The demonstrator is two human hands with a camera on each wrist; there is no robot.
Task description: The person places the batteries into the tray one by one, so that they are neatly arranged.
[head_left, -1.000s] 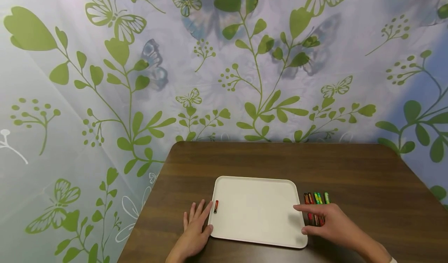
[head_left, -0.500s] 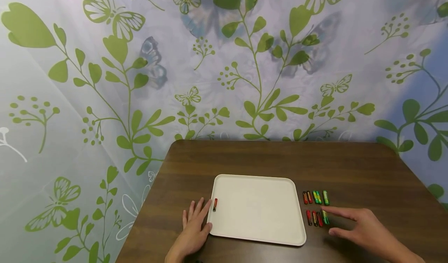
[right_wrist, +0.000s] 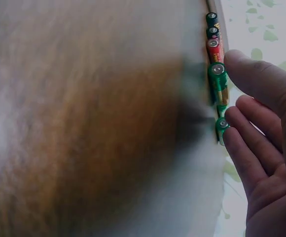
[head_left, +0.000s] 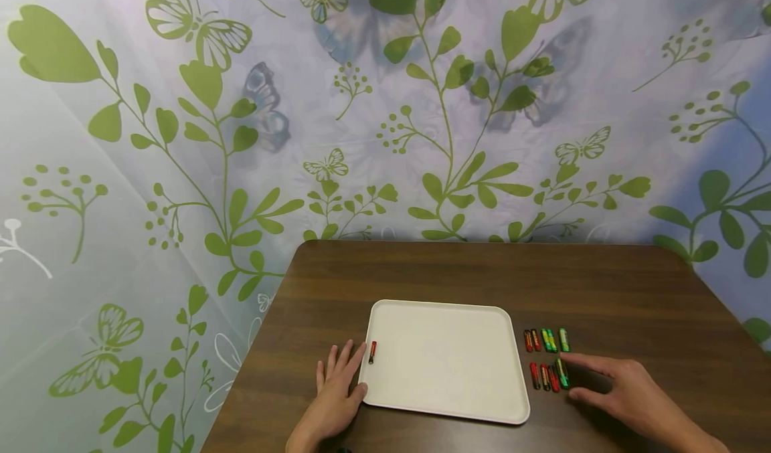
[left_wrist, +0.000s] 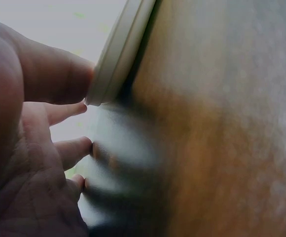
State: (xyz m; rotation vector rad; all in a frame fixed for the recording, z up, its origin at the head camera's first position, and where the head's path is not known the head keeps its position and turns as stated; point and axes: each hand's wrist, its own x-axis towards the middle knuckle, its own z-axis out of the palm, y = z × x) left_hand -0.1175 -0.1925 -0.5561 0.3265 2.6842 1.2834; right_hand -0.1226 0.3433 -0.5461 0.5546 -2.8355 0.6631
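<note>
My left hand [head_left: 330, 403] lies at the left side of a cream tray [head_left: 446, 366], its fingers spread and its thumb at the rim. In the left wrist view, the thumb meets the tray's edge [left_wrist: 116, 54]. Inside the tray, near that side, is one red-and-black battery [head_left: 372, 352]. My right hand [head_left: 620, 389] is just right of the near row of batteries. Its index fingertip is at the far end of a green battery [head_left: 563, 374], with the thumb apart near the other end. In the right wrist view, this green battery [right_wrist: 218, 71] shows close beyond the thumb.
Red-and-black batteries [head_left: 545, 377] lie left of the green one in the near row. Behind them, another row has red-and-black batteries [head_left: 532, 340] and green batteries [head_left: 549, 340]. The brown table [head_left: 482, 272] ends at a leaf-and-butterfly patterned cloth [head_left: 385, 138].
My right hand has moved from over the tray's right edge to the right side of the battery rows, uncovering them, and has stayed there over the last half second. My left hand stays put.
</note>
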